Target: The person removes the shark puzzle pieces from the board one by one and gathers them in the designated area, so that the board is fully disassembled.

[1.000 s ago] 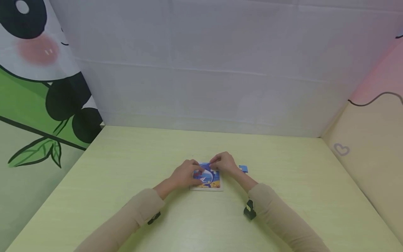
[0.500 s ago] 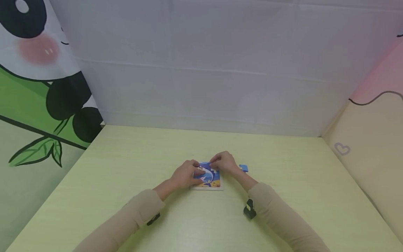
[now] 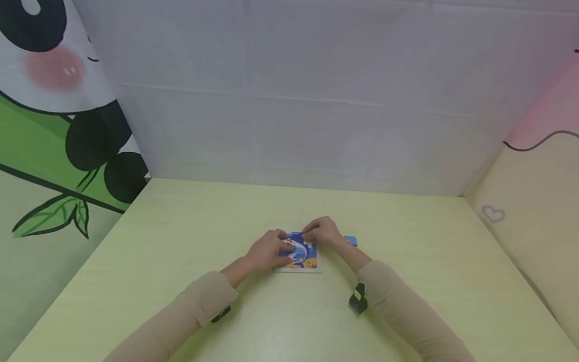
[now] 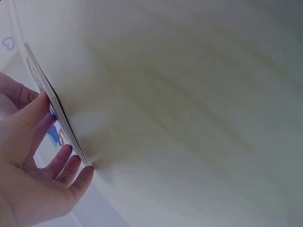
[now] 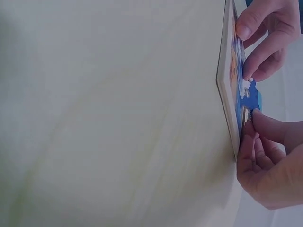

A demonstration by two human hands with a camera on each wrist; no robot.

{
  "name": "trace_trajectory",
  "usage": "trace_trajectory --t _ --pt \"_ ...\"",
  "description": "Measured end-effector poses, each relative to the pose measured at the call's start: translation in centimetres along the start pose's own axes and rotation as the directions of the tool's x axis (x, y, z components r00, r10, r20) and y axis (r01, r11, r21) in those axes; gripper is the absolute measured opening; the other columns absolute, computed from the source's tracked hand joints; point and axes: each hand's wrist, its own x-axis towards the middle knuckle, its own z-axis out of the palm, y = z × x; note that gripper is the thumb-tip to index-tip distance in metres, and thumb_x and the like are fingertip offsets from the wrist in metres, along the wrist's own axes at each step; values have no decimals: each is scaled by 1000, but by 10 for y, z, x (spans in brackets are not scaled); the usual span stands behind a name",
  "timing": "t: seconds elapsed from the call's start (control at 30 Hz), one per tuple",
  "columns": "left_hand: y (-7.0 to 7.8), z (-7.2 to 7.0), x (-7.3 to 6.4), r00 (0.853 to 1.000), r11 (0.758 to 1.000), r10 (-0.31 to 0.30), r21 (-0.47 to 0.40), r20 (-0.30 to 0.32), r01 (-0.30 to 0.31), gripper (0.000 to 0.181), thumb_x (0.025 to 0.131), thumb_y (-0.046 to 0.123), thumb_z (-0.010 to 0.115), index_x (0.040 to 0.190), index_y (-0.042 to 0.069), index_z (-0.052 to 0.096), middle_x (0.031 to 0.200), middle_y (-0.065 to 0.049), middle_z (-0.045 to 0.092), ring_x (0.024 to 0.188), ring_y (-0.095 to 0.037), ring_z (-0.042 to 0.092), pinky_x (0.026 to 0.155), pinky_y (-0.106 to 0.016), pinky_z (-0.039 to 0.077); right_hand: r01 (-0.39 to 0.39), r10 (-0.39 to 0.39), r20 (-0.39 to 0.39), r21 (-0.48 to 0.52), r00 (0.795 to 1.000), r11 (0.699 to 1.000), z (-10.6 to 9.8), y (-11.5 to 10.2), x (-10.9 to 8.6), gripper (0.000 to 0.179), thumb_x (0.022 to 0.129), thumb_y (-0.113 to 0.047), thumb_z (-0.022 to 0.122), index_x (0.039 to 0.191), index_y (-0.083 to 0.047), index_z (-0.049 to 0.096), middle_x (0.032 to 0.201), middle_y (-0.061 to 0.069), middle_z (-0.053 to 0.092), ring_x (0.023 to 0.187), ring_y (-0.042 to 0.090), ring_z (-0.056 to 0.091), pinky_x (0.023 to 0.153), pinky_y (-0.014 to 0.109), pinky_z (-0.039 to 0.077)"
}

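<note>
The left hand (image 3: pixel 270 250) rests with loose, spread fingers on the left part of a puzzle (image 3: pixel 298 255). The right hand (image 3: pixel 323 233) pinches a blue piece (image 5: pixel 251 100), which stands tilted at the far right corner of this puzzle. The puzzle lies on the pale yellow table (image 3: pixel 407 311), between the 2 hands. Near the right wrist lies 1 loose piece (image 3: pixel 351 241). Behind the table there is a white sheet (image 3: pixel 289 110)
</note>
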Motion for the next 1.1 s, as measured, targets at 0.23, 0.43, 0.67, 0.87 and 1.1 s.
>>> trace_trajectory --t 0.23,0.43,0.67,0.87,1.1 --pt "0 1 1 1000 1000 -16 5 14 16 33 80 25 69 111 13 66 124 -16 50 113 -32 44 93 -43 40 -14 10 48 96 999 995 -4 3 3 13 77 -1 67 89 5 68 86 11 65 74 14 58 64 21 48" --pt "2 -1 1 999 1000 -20 2 35 20 34 81 25 68 113 12 65 126 -17 49 115 -32 43 94 -44 39 -35 24 78 150 997 988 -7 7 8 16 77 1 66 91 7 66 85 12 66 70 13 59 64 21 49" --pt "0 -5 1 1000 999 -26 43 16 25 41 76 29 72 112 11 65 121 -13 53 110 -30 47 90 -42 43 -50 34 95 171 995 984 -8 7 8 17 77 0 66 93 7 65 87 13 66 69 12 60 64 21 50" --pt "-2 -5 3 998 998 -64 27 17 63 44 73 31 75 111 11 65 119 -10 53 108 -26 48 86 -39 45 -92 76 97 170 992 981 -12 6 4 18 78 -1 66 95 6 65 89 12 66 69 12 60 65 23 51" --pt "-4 -1 3 996 996 -91 13 6 91 50 72 33 76 113 7 63 119 -7 54 110 -25 47 88 -39 44 -102 90 87 147 992 984 -23 5 -1 21 80 -3 65 99 5 65 95 14 66 74 14 62 70 27 52"
